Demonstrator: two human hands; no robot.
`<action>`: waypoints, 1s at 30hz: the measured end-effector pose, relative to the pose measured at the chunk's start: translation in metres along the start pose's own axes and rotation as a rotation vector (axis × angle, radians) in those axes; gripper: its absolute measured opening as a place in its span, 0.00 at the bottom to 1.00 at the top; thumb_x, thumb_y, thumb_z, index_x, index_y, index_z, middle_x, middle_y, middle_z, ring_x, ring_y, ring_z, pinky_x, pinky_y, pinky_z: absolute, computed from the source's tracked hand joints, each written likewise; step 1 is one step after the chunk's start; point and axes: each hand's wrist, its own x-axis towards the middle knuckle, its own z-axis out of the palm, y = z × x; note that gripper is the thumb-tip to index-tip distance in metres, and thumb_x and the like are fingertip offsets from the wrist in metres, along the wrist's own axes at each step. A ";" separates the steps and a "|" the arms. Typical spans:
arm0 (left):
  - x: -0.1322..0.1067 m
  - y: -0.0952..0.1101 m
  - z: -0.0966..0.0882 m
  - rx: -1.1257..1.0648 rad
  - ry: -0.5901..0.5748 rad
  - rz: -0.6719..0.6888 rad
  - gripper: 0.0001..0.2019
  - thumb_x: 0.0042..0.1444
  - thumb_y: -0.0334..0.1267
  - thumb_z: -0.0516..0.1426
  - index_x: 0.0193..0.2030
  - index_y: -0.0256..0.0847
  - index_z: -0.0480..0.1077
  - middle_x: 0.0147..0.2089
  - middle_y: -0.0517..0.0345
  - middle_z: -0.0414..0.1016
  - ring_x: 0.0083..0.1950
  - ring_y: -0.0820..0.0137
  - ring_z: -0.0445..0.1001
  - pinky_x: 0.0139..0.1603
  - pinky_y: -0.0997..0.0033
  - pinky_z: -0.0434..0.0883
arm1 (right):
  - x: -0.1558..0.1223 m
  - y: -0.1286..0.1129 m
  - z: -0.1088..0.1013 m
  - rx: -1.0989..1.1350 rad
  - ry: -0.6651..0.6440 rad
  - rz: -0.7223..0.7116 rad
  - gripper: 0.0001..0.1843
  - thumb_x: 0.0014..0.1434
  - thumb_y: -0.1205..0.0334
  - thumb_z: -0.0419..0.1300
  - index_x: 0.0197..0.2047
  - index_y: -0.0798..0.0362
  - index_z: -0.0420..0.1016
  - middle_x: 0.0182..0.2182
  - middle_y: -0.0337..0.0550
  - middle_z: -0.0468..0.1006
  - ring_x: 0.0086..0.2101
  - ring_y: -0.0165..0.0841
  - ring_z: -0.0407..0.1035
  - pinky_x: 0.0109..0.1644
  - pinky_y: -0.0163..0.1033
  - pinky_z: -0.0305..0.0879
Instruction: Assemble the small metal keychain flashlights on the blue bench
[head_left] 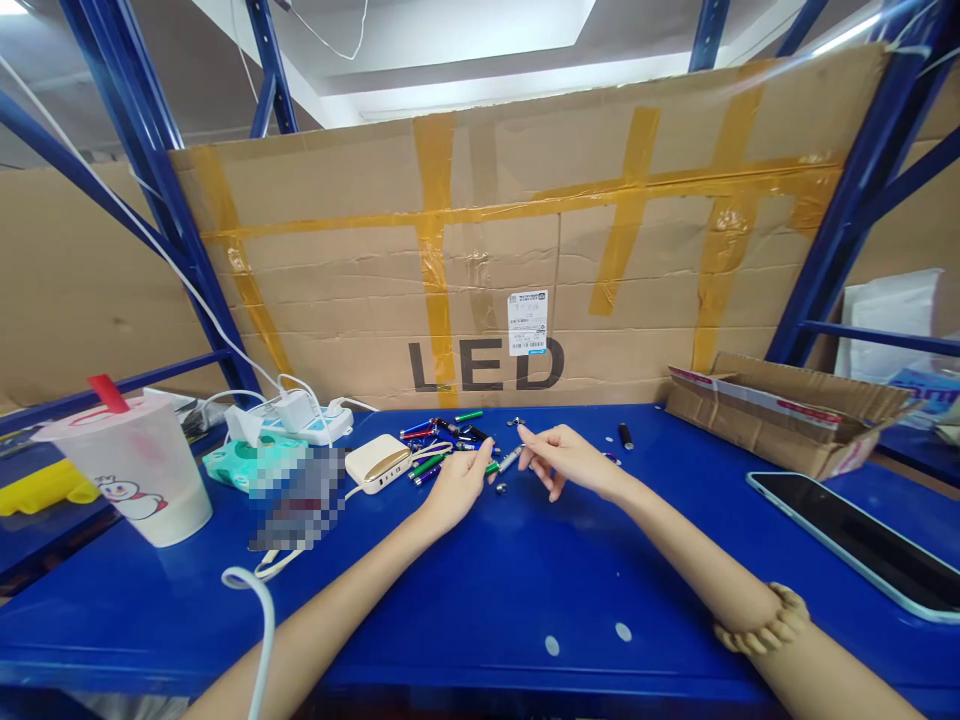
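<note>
My left hand [459,482] is curled around a small green and silver pen-like light [504,462] above the blue table [480,590]. My right hand [564,458] pinches the silver tip end of the same light, fingers together. Just behind the hands lies a pile of several small coloured pen lights [439,445] in red, blue, green and black. A lone black cylinder [625,435] lies to the right of my right hand. A beaded bracelet [765,622] sits on my right wrist.
A plastic cup with a red straw [135,470] stands at the left. Near it are a white power strip [300,418], a teal object [244,462] and a cream power bank [377,462]. A phone [862,545] and an open cardboard box [780,410] lie at right. A taped cardboard wall [525,250] backs the table.
</note>
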 end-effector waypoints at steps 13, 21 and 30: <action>0.016 -0.021 -0.011 -0.143 0.062 0.080 0.26 0.55 0.61 0.37 0.26 0.38 0.53 0.19 0.63 0.54 0.23 0.75 0.54 0.28 0.75 0.55 | 0.010 0.027 0.025 -0.892 0.079 -0.502 0.13 0.59 0.62 0.54 0.47 0.51 0.72 0.43 0.42 0.68 0.43 0.31 0.65 0.44 0.34 0.63; 0.022 -0.039 -0.014 0.099 0.020 0.182 0.22 0.58 0.55 0.35 0.29 0.40 0.54 0.19 0.63 0.56 0.23 0.73 0.56 0.30 0.73 0.57 | 0.016 0.027 0.020 -0.925 0.087 -0.414 0.08 0.57 0.66 0.57 0.40 0.55 0.74 0.40 0.42 0.68 0.41 0.29 0.64 0.44 0.31 0.60; 0.018 -0.043 -0.015 0.434 0.108 0.186 0.20 0.58 0.52 0.36 0.30 0.41 0.57 0.22 0.61 0.61 0.25 0.70 0.62 0.31 0.74 0.59 | 0.008 0.018 0.013 -0.721 0.251 -0.336 0.09 0.51 0.59 0.63 0.34 0.53 0.73 0.37 0.38 0.71 0.38 0.28 0.66 0.38 0.31 0.60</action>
